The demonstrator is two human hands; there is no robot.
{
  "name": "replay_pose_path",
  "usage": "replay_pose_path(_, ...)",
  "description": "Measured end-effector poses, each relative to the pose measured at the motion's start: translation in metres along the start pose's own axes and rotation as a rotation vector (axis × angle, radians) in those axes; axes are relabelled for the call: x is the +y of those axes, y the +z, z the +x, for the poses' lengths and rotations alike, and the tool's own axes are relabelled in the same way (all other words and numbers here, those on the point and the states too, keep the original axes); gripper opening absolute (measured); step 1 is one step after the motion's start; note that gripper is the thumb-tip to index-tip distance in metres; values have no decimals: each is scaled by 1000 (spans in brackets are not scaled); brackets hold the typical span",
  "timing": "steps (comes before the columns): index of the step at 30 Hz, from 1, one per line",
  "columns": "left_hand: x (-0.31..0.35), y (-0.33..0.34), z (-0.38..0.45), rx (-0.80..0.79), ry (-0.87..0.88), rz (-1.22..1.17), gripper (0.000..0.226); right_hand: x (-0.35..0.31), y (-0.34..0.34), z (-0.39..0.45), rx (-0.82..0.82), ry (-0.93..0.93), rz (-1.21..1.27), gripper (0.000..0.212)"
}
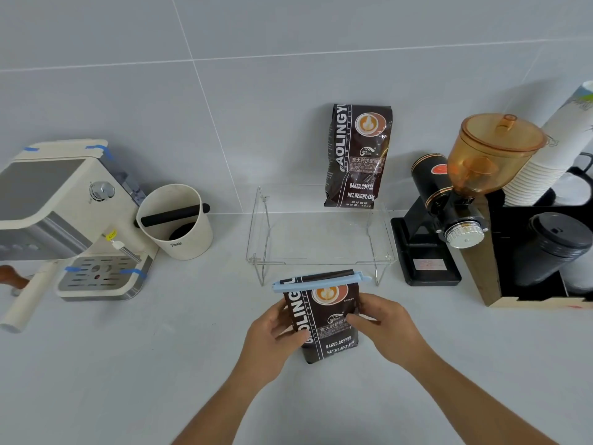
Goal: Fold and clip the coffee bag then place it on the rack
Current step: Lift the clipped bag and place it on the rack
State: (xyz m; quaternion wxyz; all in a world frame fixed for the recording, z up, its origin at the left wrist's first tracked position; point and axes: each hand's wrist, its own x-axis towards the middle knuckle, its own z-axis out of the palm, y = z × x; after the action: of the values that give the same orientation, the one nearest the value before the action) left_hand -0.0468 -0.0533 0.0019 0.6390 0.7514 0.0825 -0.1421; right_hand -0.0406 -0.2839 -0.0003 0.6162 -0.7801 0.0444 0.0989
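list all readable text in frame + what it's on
Standing coffee bag: "AOLINGY", "BAKED.COFFEE", "NET.WEIGHT:454g"; Chinese lines blurred.
Clipped coffee bag, held by both hands: "OLING", "BAKED.COFFEE", "NET.WEIGHT", rest hidden.
Knock box logo: too small.
Grinder base label: unreadable.

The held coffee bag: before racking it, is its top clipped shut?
Clipped: a blue clip spans the folded top of the coffee bag.
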Motion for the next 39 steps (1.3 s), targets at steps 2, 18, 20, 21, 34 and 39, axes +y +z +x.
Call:
replay_pose_path(2,-4,4,-1,27,-3,-24,58,2,2,0,12,4,-4,32)
replay_pose_path(18,71,-11,-25,87,188,-199,36,-87,-12,-15,42,-176,-83,28)
replay_pose_path(20,90,-15,-29,100,243,-206,33,-107,-13,-14,39,-212,-69,27)
replay_pose_path(21,99,-17,-29,103,269,-208,32,-116,-13,-13,41,-234,-67,27)
replay_pose_path(34,195,-52,13,126,504,-193,28,-210,-20,38,83,-423,29,24)
replay_pose_path(39,219,-63,45,153,531,-160,27,-229,-15,70,107,-443,43,27)
